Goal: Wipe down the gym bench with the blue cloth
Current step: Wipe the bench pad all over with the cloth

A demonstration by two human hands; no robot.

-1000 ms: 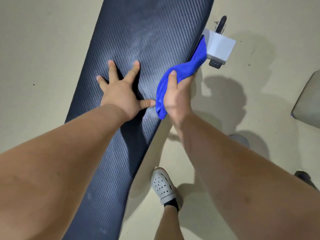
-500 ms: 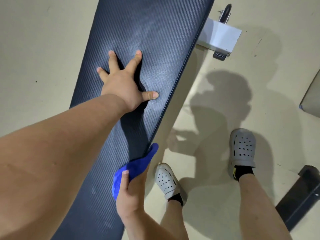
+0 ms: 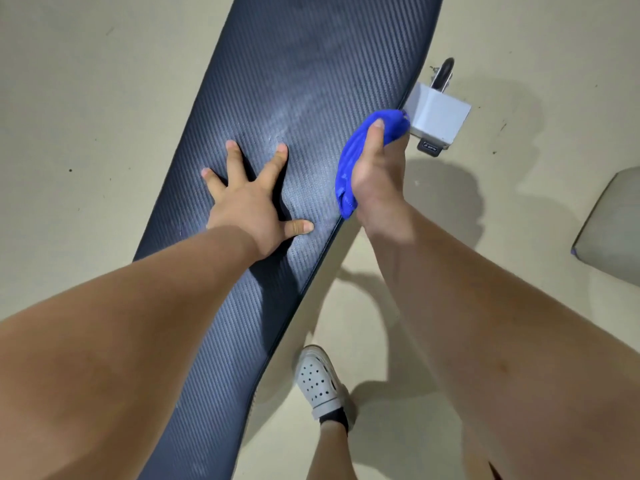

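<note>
The left hand (image 3: 254, 211) is pressing flat on the bench (image 3: 301, 81) pad, fingers spread. The right hand (image 3: 375, 178) is gripping the cloth (image 3: 349, 161) bunched against the pad's right edge, thumb on top; the cloth's upper end is lying just beside, possibly touching, a white bracket (image 3: 438, 117) sticking out from under the bench. A white clog (image 3: 320, 381) is standing on the beige floor (image 3: 86, 116) beside the bench. A grey cushion (image 3: 613, 233) is showing at the right edge.

Bench (image 3: 311, 81) ends cut off – cloth (image 3: 349, 161) partly under hand (image 3: 377, 181).
</note>
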